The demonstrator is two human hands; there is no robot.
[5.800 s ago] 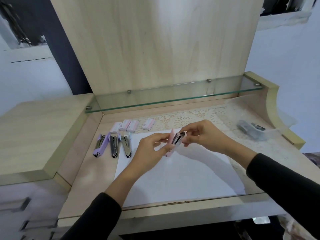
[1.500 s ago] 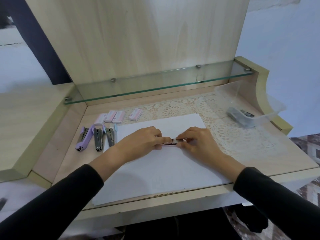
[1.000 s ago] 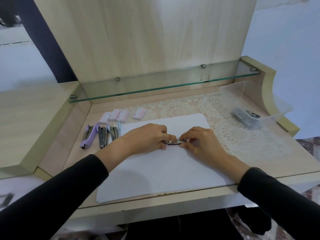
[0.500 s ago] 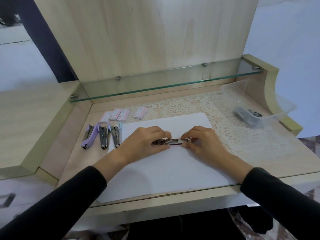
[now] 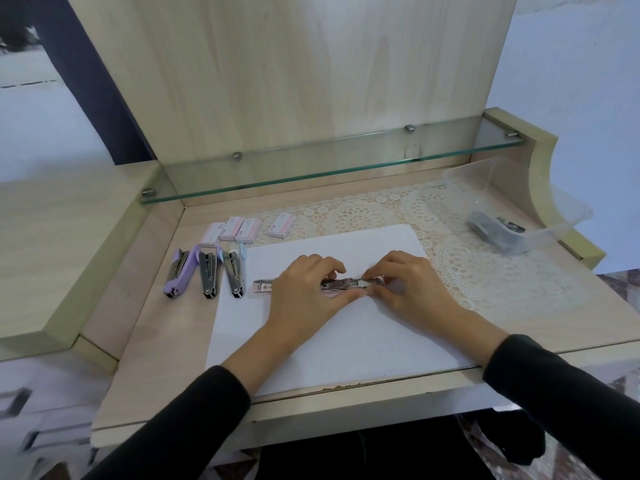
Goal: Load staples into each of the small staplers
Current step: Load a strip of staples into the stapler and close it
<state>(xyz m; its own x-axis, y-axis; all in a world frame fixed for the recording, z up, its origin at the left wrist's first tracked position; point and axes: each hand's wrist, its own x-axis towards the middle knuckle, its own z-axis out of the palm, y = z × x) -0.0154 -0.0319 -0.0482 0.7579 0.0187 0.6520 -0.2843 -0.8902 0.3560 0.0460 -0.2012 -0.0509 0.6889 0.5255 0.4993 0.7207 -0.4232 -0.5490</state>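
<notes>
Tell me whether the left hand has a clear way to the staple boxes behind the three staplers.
Probably yes. The left hand is busy holding the opened stapler, but nothing stands between it and the staple boxes.

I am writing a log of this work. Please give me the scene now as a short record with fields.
left hand: pressing on the opened stapler
right hand: fingertips on the stapler's right end
stapler position: flat on the white paper, its metal part sticking out left of the left hand
waiting staplers: three, left of the paper
staple boxes: four, behind the staplers
clear tub: far right, dark items inside
</notes>
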